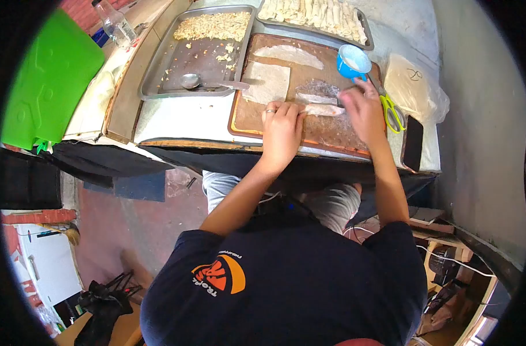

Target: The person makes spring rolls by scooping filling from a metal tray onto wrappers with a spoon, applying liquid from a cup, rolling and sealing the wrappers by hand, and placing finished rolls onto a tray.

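Note:
A filled, rolled wrapper (323, 109) lies on the brown board (332, 135). My left hand (282, 128) has its fingers pressed together at the roll's left end. Near the roll's right end is my right hand (364, 109), blurred, its fingers partly curled just below a blue cup (353, 61) of white paste; what it holds, if anything, cannot be made out. Flat on the board are a square wrapper (267, 82) and a curved wrapper strip (289, 55). Behind the roll is a whitish smear with another pale strip.
A metal tray (153, 81) at left holds chopped filling (212, 26) and a spoon (190, 81). Another tray (364, 41) bears several rolls. At right are green scissors (393, 113), a phone (412, 143) and bagged wrappers (411, 86). A green container (50, 75) stands far left.

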Available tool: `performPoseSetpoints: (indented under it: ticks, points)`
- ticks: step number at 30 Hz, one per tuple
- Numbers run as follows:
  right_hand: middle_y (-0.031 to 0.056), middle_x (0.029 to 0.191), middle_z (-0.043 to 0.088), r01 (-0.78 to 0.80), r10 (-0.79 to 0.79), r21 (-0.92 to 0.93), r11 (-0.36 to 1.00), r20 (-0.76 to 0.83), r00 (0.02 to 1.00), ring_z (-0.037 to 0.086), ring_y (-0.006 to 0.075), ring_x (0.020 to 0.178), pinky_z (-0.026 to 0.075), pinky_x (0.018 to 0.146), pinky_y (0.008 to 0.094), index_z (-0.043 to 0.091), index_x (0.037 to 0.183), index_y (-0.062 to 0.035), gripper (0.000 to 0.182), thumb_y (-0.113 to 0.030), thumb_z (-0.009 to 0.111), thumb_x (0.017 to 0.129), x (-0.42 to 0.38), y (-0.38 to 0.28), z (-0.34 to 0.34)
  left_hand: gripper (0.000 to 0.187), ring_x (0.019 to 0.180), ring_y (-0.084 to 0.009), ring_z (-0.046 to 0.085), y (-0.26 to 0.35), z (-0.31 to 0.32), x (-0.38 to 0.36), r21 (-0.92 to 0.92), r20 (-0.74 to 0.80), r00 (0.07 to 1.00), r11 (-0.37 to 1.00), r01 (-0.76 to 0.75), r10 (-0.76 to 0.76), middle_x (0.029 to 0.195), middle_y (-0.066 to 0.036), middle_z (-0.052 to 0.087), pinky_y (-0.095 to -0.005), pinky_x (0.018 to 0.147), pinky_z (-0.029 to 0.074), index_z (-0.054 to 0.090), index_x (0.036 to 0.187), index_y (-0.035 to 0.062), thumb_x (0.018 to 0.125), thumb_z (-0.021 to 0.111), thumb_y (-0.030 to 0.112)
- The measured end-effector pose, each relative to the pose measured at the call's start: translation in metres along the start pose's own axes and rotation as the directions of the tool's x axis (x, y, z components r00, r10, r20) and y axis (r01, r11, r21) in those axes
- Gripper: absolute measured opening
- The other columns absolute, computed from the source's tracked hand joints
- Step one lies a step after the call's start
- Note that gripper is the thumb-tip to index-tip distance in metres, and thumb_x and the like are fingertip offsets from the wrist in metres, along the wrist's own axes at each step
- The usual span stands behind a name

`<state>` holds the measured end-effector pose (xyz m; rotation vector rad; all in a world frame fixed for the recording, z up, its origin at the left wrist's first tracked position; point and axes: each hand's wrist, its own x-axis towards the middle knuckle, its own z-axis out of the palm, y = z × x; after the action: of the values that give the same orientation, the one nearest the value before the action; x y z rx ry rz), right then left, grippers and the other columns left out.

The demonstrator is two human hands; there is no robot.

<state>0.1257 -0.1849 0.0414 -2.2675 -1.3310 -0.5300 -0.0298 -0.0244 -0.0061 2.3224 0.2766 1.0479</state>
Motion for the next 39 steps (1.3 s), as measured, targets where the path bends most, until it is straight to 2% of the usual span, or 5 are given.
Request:
performPoseSetpoints:
  ticks: [5,11,14,17,39]
  points:
    - [0.0221,0.106,0.066,0.011,0.006,0.067,0.998,-0.244,0.970,0.049,0.0397,0.125,0.031,0.110,0.0490,0.069,0.095,-0.0029,0.034,-0.034,0.055,0.095,0.048,0.039,-0.001,0.012,0.093,-0.0349,0.055,0.004,-0.002,0.000,0.007,-0.027,0.999,1.000,-0.016,0.016,0.091,-0.013,0.066,-0.0436,0.084,0.043,0.066,0.092,0.0038,0.081,0.068,0.008]
    - [0.0160,0.115,0.066,0.049,0.011,-0.290,0.956,0.202,0.979,0.038,0.0399,0.135,0.016,0.116,0.0538,0.067,0.108,-0.0072,0.046,-0.045,0.042,0.099,0.079,0.056,0.003,0.013,0.096,-0.0353,0.054,-0.001,0.000,-0.001,-0.005,-0.013,1.000,1.000,-0.021,0.020,0.094,-0.013,0.065,-0.0447,0.085,0.042,0.065,0.095,0.0034,0.083,0.066,0.008]
    - [0.0142,0.117,0.065,-0.010,-0.010,-0.111,0.994,-0.179,0.984,0.034,0.0392,0.138,0.013,0.116,0.0567,0.066,0.111,-0.0095,0.044,-0.044,0.041,0.100,0.063,0.056,0.003,0.013,0.098,-0.0352,0.053,-0.003,0.001,-0.001,-0.003,0.013,1.000,1.000,-0.028,0.028,0.096,-0.014,0.063,-0.0454,0.085,0.042,0.063,0.096,0.0036,0.085,0.063,0.010]
    - [0.0132,0.120,0.064,-0.054,0.093,0.285,0.957,-0.124,0.988,0.033,0.0391,0.139,0.013,0.116,0.0566,0.066,0.111,-0.0109,0.040,-0.041,0.041,0.101,0.028,0.020,-0.006,0.013,0.097,-0.0353,0.053,-0.003,0.002,-0.002,-0.006,0.006,0.999,0.999,-0.035,0.035,0.095,-0.014,0.063,-0.0451,0.085,0.042,0.064,0.096,0.0032,0.084,0.064,0.008]
    - [0.0055,0.118,0.067,0.199,-0.220,0.146,0.969,0.142,0.965,0.036,0.0345,0.138,0.016,0.116,0.0550,0.066,0.112,-0.0099,0.027,-0.027,0.054,0.095,-0.009,0.014,0.002,0.012,0.094,-0.0358,0.054,0.000,0.000,0.000,-0.005,-0.001,0.999,0.999,-0.037,0.037,0.092,-0.014,0.064,-0.0444,0.084,0.042,0.064,0.094,0.0029,0.082,0.065,0.006]
